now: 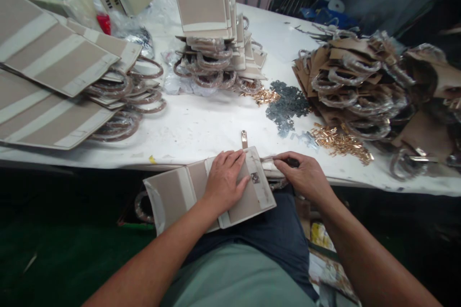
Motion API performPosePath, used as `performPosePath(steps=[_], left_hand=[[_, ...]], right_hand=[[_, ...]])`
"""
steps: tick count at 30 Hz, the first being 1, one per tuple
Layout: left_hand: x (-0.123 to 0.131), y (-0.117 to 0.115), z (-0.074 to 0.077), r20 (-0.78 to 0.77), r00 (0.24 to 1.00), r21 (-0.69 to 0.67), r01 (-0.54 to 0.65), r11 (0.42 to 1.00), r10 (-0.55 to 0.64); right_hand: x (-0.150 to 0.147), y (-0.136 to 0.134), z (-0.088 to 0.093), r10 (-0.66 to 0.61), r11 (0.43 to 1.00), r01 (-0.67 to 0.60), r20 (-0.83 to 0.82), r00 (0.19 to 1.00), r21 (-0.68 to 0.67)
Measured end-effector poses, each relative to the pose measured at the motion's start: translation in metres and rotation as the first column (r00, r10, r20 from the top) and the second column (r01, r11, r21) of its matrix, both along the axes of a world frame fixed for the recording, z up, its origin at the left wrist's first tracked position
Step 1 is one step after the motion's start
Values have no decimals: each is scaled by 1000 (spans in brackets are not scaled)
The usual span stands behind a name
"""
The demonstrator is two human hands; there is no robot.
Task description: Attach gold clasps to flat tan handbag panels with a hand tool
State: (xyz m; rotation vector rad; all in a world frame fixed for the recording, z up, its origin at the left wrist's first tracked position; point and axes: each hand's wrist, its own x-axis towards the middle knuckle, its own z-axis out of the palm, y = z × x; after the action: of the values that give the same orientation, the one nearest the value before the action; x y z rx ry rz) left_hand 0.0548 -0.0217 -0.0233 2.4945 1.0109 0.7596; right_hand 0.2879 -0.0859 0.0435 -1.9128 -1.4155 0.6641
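My left hand (226,177) lies flat, fingers stretched out, on a beige bag panel (169,187) with pale strips across it. The panel rests over my lap at the table's front edge and has a small square metal plate (255,178) near its right end. Just beyond my left fingertips, a small strap with a metal end (244,139) sticks out past the panel. At the panel's right side my right hand (304,172) has its fingers closed, with something dark partly showing in them. A wrapped handle (278,183) shows just under that hand.
Beige panels with wrapped handles are stacked at left (54,43) and at back centre (201,9). Brown pieces with wrapped handles (353,72) are heaped at right. Small dark metal plates (288,103) and gold-coloured clips (340,143) lie loose on the white table (201,124).
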Motion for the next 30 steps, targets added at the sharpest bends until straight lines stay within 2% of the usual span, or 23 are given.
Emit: performPosePath(steps=[2, 5, 10, 16, 21, 25, 27, 30], left_hand=[[-3, 3, -3, 8, 1000, 25, 10, 1000, -10], [-8, 9, -7, 8, 999, 78, 44, 996, -45], [-16, 17, -7, -54, 992, 146, 121, 982, -114], [-17, 18, -4, -47, 993, 149, 113, 982, -107], [-17, 17, -5, -56, 993, 145, 113, 983, -106], [-17, 16, -4, -40, 994, 109, 107, 988, -103], [-16, 15, -4, -24, 994, 88, 105, 991, -103], [-15, 14, -4, 17, 996, 63, 90, 994, -92]], right_hand=[[15, 6, 4, 0, 999, -2, 76, 997, 34], [44, 27, -3, -51, 997, 37, 216, 975, 68], [91, 68, -24, -103, 984, 164, 515, 851, -75], [108, 83, -32, -81, 968, 204, 588, 805, -147], [116, 86, -32, -73, 968, 198, 581, 810, -153], [113, 84, -14, -68, 978, 164, 542, 838, -130], [95, 77, 1, -55, 987, 119, 454, 889, -113], [47, 64, 22, 2, 995, 13, 148, 989, -99]])
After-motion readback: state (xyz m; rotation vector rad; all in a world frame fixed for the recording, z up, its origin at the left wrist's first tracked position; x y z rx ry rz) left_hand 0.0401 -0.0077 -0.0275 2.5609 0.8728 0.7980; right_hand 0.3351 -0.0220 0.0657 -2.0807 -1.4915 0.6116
